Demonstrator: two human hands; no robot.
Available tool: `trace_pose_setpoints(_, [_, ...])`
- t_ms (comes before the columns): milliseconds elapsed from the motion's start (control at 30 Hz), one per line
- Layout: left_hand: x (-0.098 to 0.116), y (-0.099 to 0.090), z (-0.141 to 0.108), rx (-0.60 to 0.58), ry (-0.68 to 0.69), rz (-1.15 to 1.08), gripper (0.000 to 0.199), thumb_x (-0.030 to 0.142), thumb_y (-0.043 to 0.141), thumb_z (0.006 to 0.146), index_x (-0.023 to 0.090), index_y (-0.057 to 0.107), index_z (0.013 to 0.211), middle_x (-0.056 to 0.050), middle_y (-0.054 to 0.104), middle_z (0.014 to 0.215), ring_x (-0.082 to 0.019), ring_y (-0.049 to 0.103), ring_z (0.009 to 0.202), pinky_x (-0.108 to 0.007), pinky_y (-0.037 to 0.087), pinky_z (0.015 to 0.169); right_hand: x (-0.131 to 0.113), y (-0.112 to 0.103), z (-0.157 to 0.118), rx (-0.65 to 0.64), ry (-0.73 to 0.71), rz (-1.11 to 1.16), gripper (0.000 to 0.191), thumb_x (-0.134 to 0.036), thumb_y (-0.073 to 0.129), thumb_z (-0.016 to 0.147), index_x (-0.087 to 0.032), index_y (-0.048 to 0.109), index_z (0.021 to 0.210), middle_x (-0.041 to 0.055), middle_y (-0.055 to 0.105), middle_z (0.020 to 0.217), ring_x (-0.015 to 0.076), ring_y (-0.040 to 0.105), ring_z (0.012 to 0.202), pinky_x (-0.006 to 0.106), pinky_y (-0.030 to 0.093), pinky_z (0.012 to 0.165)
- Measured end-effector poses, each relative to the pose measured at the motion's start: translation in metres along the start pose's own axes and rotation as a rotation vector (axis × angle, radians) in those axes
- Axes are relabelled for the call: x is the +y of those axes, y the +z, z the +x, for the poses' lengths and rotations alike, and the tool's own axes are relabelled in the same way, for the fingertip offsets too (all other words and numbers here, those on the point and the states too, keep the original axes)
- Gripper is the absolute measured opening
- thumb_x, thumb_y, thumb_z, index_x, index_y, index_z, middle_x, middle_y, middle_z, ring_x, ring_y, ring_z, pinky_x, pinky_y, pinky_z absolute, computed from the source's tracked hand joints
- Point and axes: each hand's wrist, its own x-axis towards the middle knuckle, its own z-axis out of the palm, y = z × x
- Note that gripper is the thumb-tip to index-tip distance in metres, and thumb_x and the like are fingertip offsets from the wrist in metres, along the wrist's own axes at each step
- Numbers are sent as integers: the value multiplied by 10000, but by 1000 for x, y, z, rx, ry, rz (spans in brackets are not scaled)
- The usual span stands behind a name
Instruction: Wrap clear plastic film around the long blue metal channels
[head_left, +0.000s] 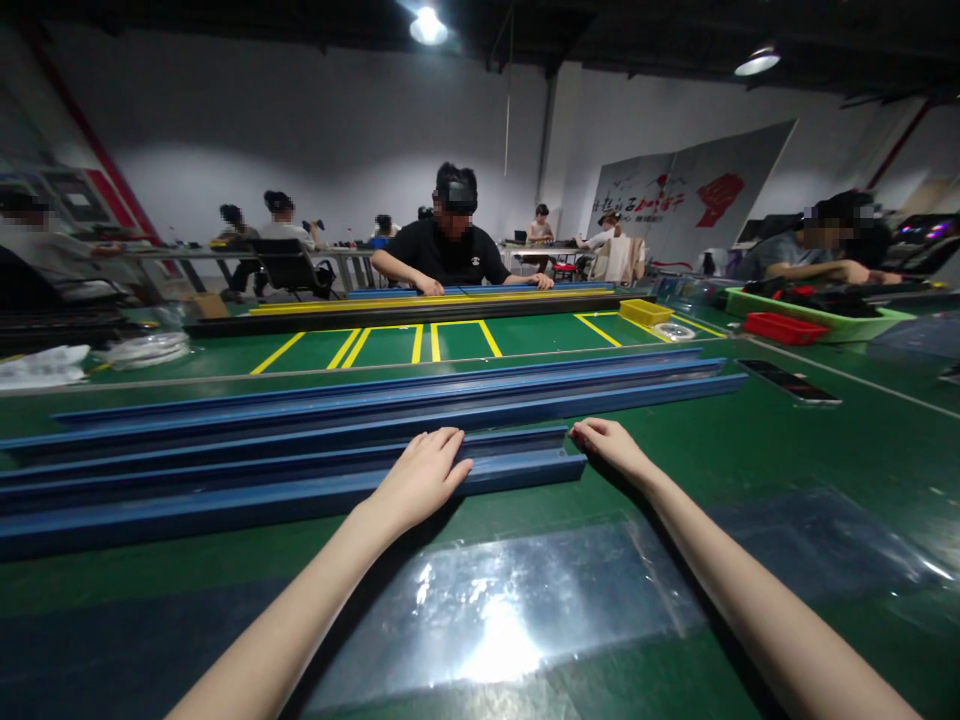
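A long blue channel-shaped profile (300, 492) lies nearest to me on the green table, its open side up. My left hand (426, 472) lies across it near its right end, fingers over the far wall and thumb at the near side, gripping it. Just off that end is my right hand (606, 440), thumb and fingertips pinched together. A tiny dark bit shows at the fingertips, too small to name. Behind lie more blue profiles (390, 418), parallel to the first.
Clear plastic sheeting (517, 590) covers the table in front of me. A phone (789, 382) lies at the right, near a red tray (784, 328) and a green bin (862, 325). Across the table a person (454, 245) handles other long profiles. A yellow tray (645, 312) stands beyond.
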Motion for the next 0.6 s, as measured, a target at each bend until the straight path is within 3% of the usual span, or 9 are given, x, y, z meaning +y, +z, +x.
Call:
trace_pose_setpoints(200, [6,12,1,226,69,68,335,268,349,864,120,520,1111,-118,554,1142,-222,497,1058,-376,381,901,-4,1,-6,-2,-13,50,371,-492,464,706,-162,625,661,4,580,555,109,465,490,230,333,476])
trace_pose_setpoints(367, [17,23,-7,494,293,132,263,176,374,836,141,598,969,-79,639,936,-195,569,875,-332,445,754,-11,1,-11,-40,-25,117,450,-565,427,730,-149,601,724,1,551,562,98,444,482,223,310,450])
trace_pose_setpoints(467, [22,28,-10,560,340,176,265,176,406,820,138,597,1000,-89,637,981,-210,563,919,-343,448,766,-13,1,-12,-68,-35,141,450,-575,431,736,-152,583,711,-11,521,549,91,423,476,220,291,443])
trace_pose_setpoints(600, [22,32,-11,569,280,179,294,214,413,822,147,586,1050,-103,626,1017,-226,551,957,-367,446,781,-16,0,-12,-132,-68,139,413,-563,478,723,-170,538,611,-36,458,495,87,395,466,222,280,450])
